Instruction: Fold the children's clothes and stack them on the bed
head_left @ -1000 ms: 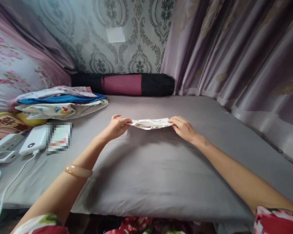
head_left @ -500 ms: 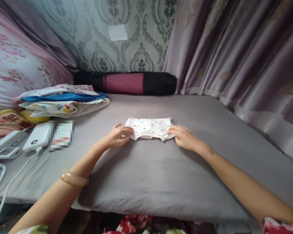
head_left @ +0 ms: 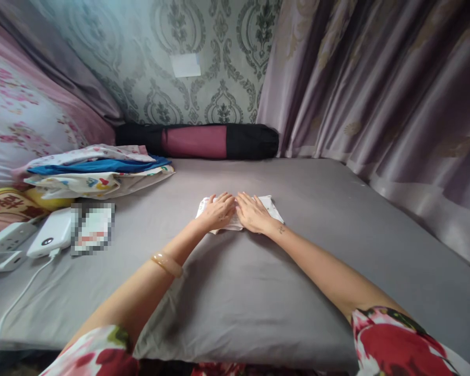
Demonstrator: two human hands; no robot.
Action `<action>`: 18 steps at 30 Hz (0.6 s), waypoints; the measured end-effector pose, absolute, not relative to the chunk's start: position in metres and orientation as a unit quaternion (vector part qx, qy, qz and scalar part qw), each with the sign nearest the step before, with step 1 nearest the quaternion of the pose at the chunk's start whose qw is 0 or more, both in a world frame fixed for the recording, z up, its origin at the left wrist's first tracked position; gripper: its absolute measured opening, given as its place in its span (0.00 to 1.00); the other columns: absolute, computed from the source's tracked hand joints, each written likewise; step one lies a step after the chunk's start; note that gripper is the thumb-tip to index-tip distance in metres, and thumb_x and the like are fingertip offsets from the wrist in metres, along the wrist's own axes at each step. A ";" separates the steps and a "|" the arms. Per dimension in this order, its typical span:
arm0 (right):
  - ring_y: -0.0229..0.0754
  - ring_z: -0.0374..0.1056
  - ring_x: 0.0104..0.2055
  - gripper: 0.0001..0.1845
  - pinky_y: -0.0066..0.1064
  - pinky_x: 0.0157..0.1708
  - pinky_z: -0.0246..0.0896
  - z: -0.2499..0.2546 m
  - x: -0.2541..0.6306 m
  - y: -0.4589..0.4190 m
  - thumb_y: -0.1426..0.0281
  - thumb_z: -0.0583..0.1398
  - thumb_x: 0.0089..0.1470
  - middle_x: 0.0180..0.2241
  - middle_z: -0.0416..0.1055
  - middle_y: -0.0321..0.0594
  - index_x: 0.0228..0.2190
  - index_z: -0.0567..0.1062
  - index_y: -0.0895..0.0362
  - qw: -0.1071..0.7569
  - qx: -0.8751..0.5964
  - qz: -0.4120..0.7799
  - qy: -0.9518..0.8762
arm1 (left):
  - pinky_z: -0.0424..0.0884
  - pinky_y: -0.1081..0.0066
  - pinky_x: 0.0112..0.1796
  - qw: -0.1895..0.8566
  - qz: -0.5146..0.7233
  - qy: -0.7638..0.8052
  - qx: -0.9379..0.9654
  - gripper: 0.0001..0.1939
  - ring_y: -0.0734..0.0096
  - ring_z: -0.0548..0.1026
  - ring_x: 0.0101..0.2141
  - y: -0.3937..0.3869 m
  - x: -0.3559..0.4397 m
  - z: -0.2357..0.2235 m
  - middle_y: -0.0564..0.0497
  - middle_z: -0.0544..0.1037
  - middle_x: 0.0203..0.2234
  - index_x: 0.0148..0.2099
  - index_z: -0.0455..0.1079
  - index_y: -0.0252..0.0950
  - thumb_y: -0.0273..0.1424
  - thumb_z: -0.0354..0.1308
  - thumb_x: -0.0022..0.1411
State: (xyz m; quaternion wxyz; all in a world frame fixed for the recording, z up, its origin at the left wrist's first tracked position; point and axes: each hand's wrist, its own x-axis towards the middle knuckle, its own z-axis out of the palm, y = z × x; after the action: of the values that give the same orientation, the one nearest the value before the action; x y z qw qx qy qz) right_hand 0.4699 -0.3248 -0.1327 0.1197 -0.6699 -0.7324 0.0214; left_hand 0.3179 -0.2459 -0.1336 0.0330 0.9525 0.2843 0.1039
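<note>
A small white printed garment (head_left: 273, 208), folded into a flat bundle, lies on the grey sheet in front of me. Both palms rest flat on top of it, side by side near its middle. My left hand (head_left: 218, 211) covers the left half, its fingers stretched out and pointing away from me. On the right half lies my right hand (head_left: 253, 211), fingers also extended, its tips close to the left hand's. Much of the cloth is hidden under the hands; its left and right ends show.
A stack of folded clothes (head_left: 97, 169) sits at the back left. Closer on the left are a white power bank (head_left: 53, 232) with a cable, a blurred-out flat object (head_left: 94, 228) and a power strip (head_left: 8, 237). A black and maroon roll (head_left: 196, 141) lies along the wall; curtains (head_left: 360, 94) hang right.
Both hands have moved inward from the garment's side edges onto its top. Their fingers have gone from gripping the edges to lying flat. The view has shifted slightly.
</note>
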 end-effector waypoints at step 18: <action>0.50 0.44 0.68 0.30 0.49 0.65 0.38 -0.142 0.480 -0.320 0.65 0.42 0.65 0.66 0.50 0.51 0.63 0.57 0.65 0.105 -0.674 0.060 -0.728 | 0.51 0.45 0.60 0.052 0.068 0.293 0.952 0.25 0.56 0.55 0.64 -0.242 0.316 -0.143 0.41 0.61 0.64 0.65 0.54 0.36 0.38 0.34 0.71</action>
State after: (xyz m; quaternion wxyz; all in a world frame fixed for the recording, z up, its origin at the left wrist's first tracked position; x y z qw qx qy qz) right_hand 0.4801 -0.3198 -0.1416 0.1048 -0.6744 -0.7284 0.0604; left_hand 0.3162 -0.2422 -0.1429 0.0519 0.9522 0.2931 0.0680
